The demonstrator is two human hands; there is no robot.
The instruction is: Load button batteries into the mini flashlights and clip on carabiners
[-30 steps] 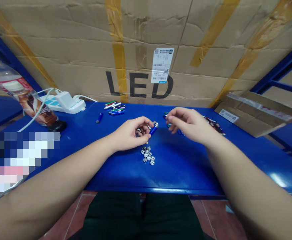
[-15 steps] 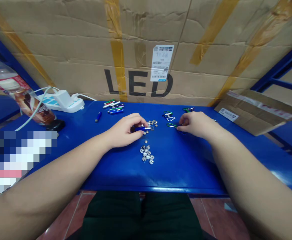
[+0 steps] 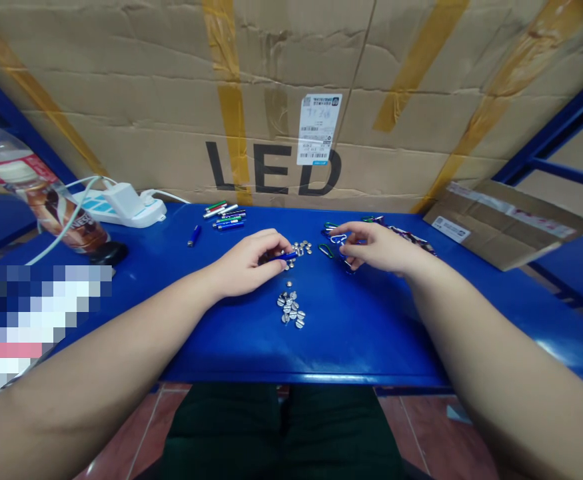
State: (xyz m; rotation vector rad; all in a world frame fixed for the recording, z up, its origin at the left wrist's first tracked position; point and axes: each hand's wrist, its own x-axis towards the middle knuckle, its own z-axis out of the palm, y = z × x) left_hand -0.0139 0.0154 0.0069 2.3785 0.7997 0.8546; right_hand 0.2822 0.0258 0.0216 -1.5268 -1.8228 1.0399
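My left hand (image 3: 246, 263) is shut on a small blue metal flashlight (image 3: 282, 256), whose far end sticks out past my fingertips. Just beyond it lies a small group of silver button-like discs (image 3: 301, 248). A larger heap of the same discs (image 3: 290, 309) sits nearer me on the table. My right hand (image 3: 371, 248) hovers with its fingers apart over a tangle of small carabiner clips (image 3: 332, 235) in green, blue and white. It holds nothing I can see, and it partly hides the clips.
Several coloured mini flashlights (image 3: 224, 217) lie at the back of the blue table (image 3: 321, 350), with a lone blue one (image 3: 194, 235) nearby. A power strip (image 3: 118, 207), a plastic bottle (image 3: 36, 190), a flat carton (image 3: 501, 227) and a large cardboard box (image 3: 271, 100) stand around it.
My right hand has lifted off the green clip and moved left over the clips, fingers spread. The flashlight stays in my left hand, now tilted slightly. The view has shifted a little.
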